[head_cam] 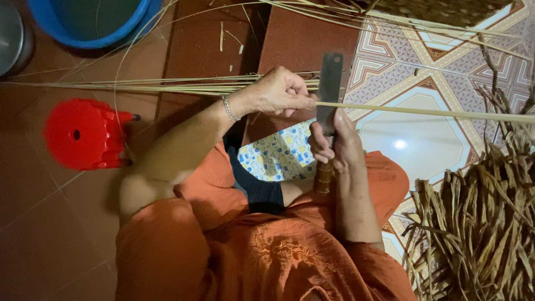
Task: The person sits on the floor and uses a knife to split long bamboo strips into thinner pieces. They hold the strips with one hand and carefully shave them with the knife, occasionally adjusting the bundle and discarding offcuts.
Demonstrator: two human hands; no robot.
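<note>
On the floor (67, 234), near the middle of the view, a knife (329, 89) is held upright by the right hand (334, 142). Its brown handle is wrapped by the fingers (319, 146) of that hand, which are closed tight around it. The flat grey blade is pointed up and away from the body.

A long thin strip (434, 112) is laid across the blade. It is stretched out to the right, over the patterned tiles (412, 72). The strip is pinched by the left hand (281, 92) just beside the blade, on its left side. The fingers of that hand are pressed together on the strip. A silver bracelet (228, 108) is worn on the left wrist.

More thin strips (145, 86) are spread out in a bundle to the left, behind the left hand, across the dark red floor. Some of them are bent up in long curves.

A small red stool (83, 134) is tipped on its side to the left, near the left arm. A blue tub (95, 22) is seen at the top left, and a grey metal pot (11, 33) is just beside it at the edge.

A heap of dry brown scraps (479, 223) is piled at the right. Part of a woven basket (440, 11) is seen at the top right.

Orange clothes (256, 251) are worn by the person. A cloth (278, 153) with small yellow and blue shapes is laid under the hands, beside a dark sock (259, 189).
</note>
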